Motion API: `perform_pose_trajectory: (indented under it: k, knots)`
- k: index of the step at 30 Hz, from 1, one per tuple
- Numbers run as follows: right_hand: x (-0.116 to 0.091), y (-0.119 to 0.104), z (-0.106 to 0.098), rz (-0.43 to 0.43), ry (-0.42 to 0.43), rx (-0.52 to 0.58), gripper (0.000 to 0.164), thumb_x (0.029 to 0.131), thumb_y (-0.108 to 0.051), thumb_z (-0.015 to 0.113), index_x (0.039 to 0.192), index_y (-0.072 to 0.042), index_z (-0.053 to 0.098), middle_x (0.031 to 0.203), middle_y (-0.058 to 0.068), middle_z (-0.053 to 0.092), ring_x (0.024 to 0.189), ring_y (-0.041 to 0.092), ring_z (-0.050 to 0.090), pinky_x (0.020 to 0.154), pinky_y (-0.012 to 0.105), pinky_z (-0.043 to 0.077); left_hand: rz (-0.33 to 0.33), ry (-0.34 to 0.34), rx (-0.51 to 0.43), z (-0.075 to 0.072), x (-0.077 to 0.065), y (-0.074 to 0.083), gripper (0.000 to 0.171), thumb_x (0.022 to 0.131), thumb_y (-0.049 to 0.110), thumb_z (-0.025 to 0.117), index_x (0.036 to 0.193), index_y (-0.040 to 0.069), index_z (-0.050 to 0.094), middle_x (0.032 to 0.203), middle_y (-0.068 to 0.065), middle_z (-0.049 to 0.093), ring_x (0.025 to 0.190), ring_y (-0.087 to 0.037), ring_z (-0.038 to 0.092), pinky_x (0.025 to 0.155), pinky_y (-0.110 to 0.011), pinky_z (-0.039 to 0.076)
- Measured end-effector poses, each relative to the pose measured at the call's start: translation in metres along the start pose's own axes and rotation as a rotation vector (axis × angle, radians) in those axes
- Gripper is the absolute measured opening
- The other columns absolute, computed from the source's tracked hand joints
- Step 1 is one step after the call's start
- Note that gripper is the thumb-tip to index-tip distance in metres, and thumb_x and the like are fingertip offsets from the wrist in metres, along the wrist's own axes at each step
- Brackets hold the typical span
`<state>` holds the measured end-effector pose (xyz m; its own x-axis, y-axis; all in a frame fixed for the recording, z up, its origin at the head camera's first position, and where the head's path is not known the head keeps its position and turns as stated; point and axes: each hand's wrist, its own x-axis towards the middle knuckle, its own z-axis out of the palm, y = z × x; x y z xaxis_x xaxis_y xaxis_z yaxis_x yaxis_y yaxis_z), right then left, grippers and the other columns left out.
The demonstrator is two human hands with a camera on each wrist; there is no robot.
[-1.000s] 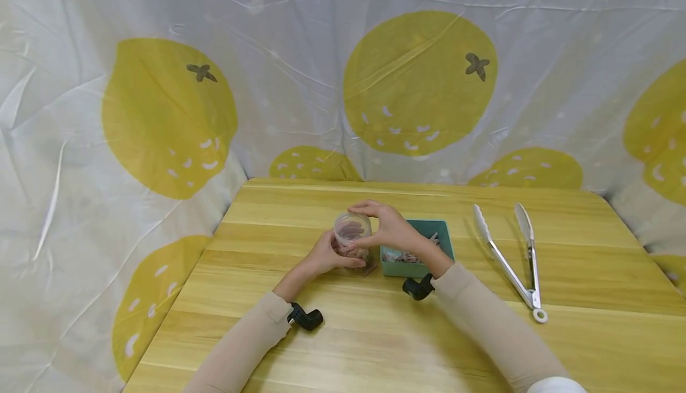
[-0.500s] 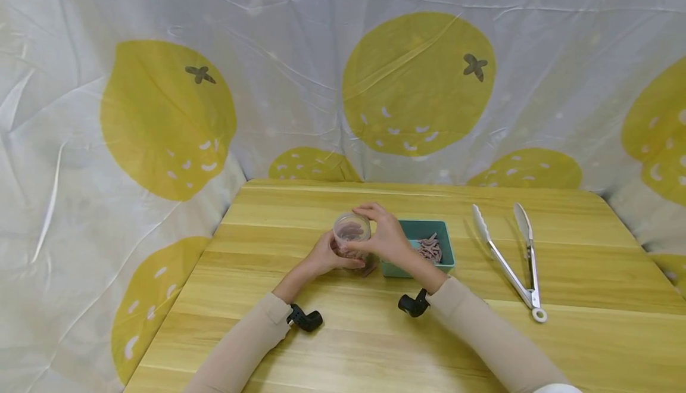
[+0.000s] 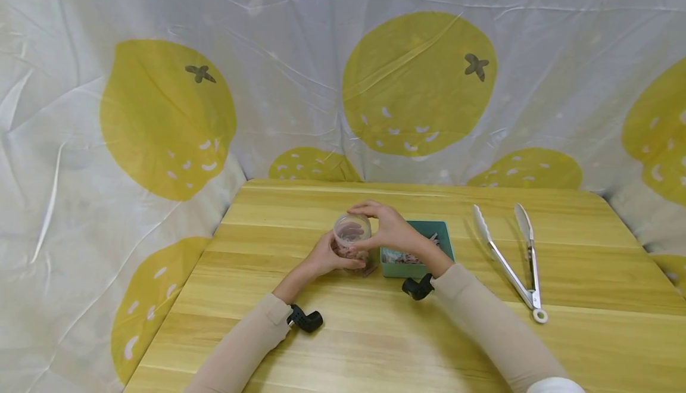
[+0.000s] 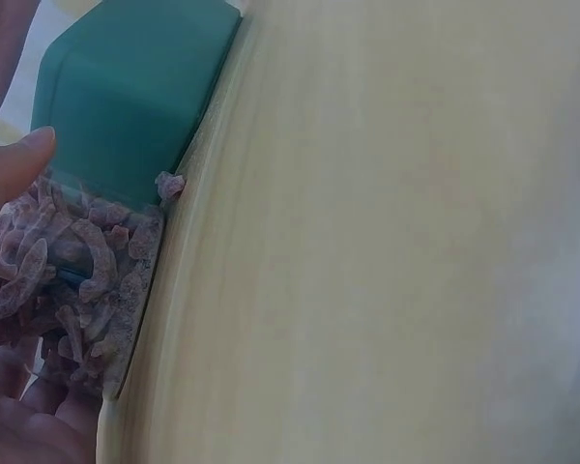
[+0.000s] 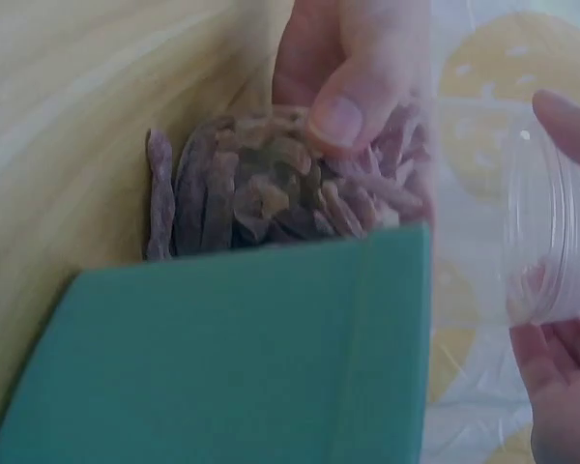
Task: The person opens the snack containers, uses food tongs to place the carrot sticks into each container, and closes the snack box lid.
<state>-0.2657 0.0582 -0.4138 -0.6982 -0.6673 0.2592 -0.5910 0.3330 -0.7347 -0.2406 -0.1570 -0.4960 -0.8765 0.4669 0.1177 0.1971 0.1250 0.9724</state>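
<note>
A clear plastic jar (image 3: 352, 229) stands upright on the table, its lower part packed with purplish-brown dried strips (image 4: 87, 261). My left hand (image 3: 323, 256) grips the jar low down, thumb on the near side. At the top, my right hand (image 3: 395, 230) holds the ridged clear rim (image 5: 551, 227) between thumb and fingers. Just right of the jar is a green box (image 3: 442, 229) with more such strips (image 3: 409, 259) in it, partly hidden under my right forearm. One loose strip (image 5: 160, 193) lies on the table against the jar's base.
Metal tongs (image 3: 533, 280) lie spread on the wooden table (image 3: 343, 333) to the right of the box. A curtain (image 3: 300, 95) printed with yellow fruit hangs behind the table and at both sides. Each wrist carries a small black camera (image 3: 306, 319).
My right hand turned toward me at the jar's top half a second ago, then turned back to its earlier pose. The left hand and jar stayed in place.
</note>
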Motion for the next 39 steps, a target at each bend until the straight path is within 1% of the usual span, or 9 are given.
perform_pose_trajectory:
  k: [8, 11, 14, 17, 22, 27, 30, 34, 39]
  knots:
    - [-0.004, -0.009, 0.017, 0.06, 0.202, 0.092, 0.072, 0.066, -0.015, 0.095, 0.129, 0.0, 0.065, 0.129, 0.007, 0.06, 0.119, 0.028, 0.056, 0.096, 0.05, 0.048, -0.012, -0.004, -0.048, 0.001, 0.0, 0.002, 0.07, 0.079, -0.007, 0.08, 0.14, 0.002, 0.048, 0.128, -0.016, 0.06, 0.109, -0.025, 0.064, 0.092, -0.038, 0.053]
    - [-0.005, -0.014, 0.027, 0.112, 0.298, 0.084, 0.072, 0.063, -0.016, 0.097, 0.127, 0.0, 0.067, 0.127, 0.007, 0.061, 0.115, 0.03, 0.057, 0.094, 0.051, 0.049, -0.016, -0.003, -0.045, 0.001, -0.001, 0.002, 0.069, 0.08, -0.005, 0.081, 0.14, 0.002, 0.048, 0.129, -0.015, 0.06, 0.11, -0.024, 0.064, 0.092, -0.037, 0.053]
    - [-0.007, -0.017, 0.032, 0.145, 0.345, 0.07, 0.072, 0.064, -0.018, 0.097, 0.127, 0.0, 0.067, 0.128, 0.01, 0.06, 0.117, 0.033, 0.056, 0.093, 0.054, 0.049, -0.016, -0.007, -0.035, 0.001, -0.002, 0.001, 0.069, 0.08, -0.003, 0.081, 0.14, 0.002, 0.048, 0.129, -0.015, 0.06, 0.11, -0.025, 0.064, 0.091, -0.038, 0.053]
    - [-0.008, -0.016, 0.031, 0.12, 0.322, 0.039, 0.075, 0.064, -0.019, 0.096, 0.129, -0.001, 0.065, 0.13, 0.011, 0.059, 0.118, 0.033, 0.056, 0.094, 0.054, 0.049, -0.006, -0.011, -0.019, 0.0, -0.001, -0.001, 0.068, 0.08, -0.003, 0.081, 0.14, 0.002, 0.048, 0.129, -0.016, 0.06, 0.111, -0.025, 0.063, 0.092, -0.038, 0.053]
    - [-0.006, -0.01, 0.018, 0.023, 0.169, 0.024, 0.081, 0.069, -0.019, 0.094, 0.139, -0.002, 0.057, 0.137, 0.011, 0.055, 0.125, 0.031, 0.053, 0.099, 0.052, 0.046, 0.006, -0.007, 0.006, -0.001, 0.0, -0.001, 0.068, 0.08, -0.003, 0.082, 0.139, 0.001, 0.05, 0.128, -0.015, 0.06, 0.111, -0.023, 0.063, 0.093, -0.037, 0.052]
    - [-0.004, -0.005, 0.01, 0.009, 0.065, 0.046, 0.078, 0.075, -0.021, 0.09, 0.142, -0.004, 0.055, 0.143, 0.009, 0.05, 0.132, 0.029, 0.047, 0.101, 0.051, 0.045, -0.004, -0.006, 0.021, -0.001, 0.001, 0.0, 0.068, 0.079, -0.003, 0.082, 0.138, 0.001, 0.05, 0.127, -0.015, 0.061, 0.11, -0.022, 0.062, 0.093, -0.036, 0.051]
    - [-0.003, -0.005, 0.011, 0.0, 0.088, 0.049, 0.075, 0.074, -0.021, 0.091, 0.139, -0.003, 0.057, 0.139, 0.009, 0.054, 0.128, 0.028, 0.05, 0.1, 0.048, 0.047, -0.008, -0.002, 0.027, -0.001, 0.001, 0.002, 0.068, 0.078, -0.004, 0.082, 0.138, 0.003, 0.051, 0.128, -0.014, 0.061, 0.112, -0.022, 0.062, 0.095, -0.037, 0.05]
    - [-0.002, -0.007, 0.017, -0.008, 0.17, 0.08, 0.074, 0.07, -0.016, 0.093, 0.134, 0.0, 0.061, 0.133, 0.012, 0.058, 0.121, 0.028, 0.055, 0.099, 0.048, 0.047, -0.006, -0.006, 0.012, 0.0, 0.001, 0.004, 0.069, 0.079, -0.005, 0.081, 0.139, 0.004, 0.05, 0.129, -0.014, 0.059, 0.114, -0.024, 0.061, 0.096, -0.039, 0.05]
    - [-0.005, -0.013, 0.028, 0.075, 0.285, 0.091, 0.074, 0.066, -0.015, 0.095, 0.132, -0.003, 0.064, 0.13, 0.011, 0.06, 0.119, 0.03, 0.055, 0.096, 0.05, 0.048, -0.011, -0.001, 0.019, 0.001, -0.001, 0.004, 0.068, 0.079, -0.004, 0.082, 0.139, 0.004, 0.05, 0.129, -0.013, 0.06, 0.112, -0.023, 0.061, 0.094, -0.038, 0.051]
